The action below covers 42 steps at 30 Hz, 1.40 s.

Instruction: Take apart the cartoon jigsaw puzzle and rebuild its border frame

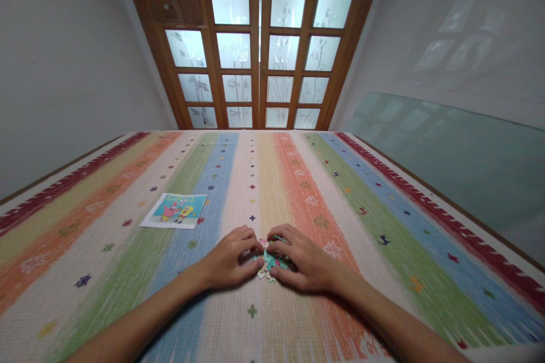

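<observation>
Striped woven cloth (pixel 383 193), left hand (pixel 230 264) and right hand (pixel 304 264) fingers curled, cupping jagged puzzle pieces (pixel 269 264)

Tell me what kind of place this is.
Likely a room in a home: wooden doors with frosted glass panes, a striped cloth on the table, and both hands gathering puzzle pieces near a cartoon picture.

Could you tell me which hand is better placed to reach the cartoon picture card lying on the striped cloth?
Probably the left hand. The picture card lies on the left, on that hand's side, while the right hand would have to cross over the puzzle pieces both hands cup.
</observation>
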Motion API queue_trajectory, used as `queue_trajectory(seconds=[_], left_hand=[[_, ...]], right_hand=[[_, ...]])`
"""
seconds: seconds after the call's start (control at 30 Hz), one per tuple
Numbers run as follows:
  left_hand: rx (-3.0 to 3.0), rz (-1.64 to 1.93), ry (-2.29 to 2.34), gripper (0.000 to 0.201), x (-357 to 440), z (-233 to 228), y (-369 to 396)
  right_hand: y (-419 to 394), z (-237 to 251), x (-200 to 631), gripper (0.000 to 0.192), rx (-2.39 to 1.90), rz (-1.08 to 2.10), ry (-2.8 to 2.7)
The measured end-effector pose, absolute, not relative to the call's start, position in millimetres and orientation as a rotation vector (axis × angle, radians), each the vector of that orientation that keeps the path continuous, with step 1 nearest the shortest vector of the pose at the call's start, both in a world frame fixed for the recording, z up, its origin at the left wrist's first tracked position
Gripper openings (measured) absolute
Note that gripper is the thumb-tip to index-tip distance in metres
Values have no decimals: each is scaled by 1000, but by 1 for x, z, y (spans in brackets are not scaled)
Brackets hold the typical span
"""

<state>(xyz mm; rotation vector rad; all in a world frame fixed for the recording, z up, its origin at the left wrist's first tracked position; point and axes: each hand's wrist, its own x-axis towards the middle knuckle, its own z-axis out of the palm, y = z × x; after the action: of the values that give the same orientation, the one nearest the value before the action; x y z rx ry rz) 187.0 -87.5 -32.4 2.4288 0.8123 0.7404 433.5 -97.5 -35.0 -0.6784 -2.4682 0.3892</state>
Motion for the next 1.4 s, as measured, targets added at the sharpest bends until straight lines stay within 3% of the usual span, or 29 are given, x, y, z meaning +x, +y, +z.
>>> queue_trajectory(seconds=[0.33,0.67,0.83,1.17,1.4], left_hand=[[2366,697,850,22,196,-36,-90],[2244,689,890,9,198,-30,-91],[2103,755,937,16,190,-22,-81],[2300,1045,1413,18,143,-35,-34],[2440,951,1612,19,136,-46,-27]], right_hand=[[-98,-35,432,19,-755,357,-2397],[-99,-32,432,15,-759,366,-2414],[-99,-32,433,18,-767,365,-2432],[-100,-30,431,20,-811,334,-2442],[-98,-34,432,21,-837,326,-2435]])
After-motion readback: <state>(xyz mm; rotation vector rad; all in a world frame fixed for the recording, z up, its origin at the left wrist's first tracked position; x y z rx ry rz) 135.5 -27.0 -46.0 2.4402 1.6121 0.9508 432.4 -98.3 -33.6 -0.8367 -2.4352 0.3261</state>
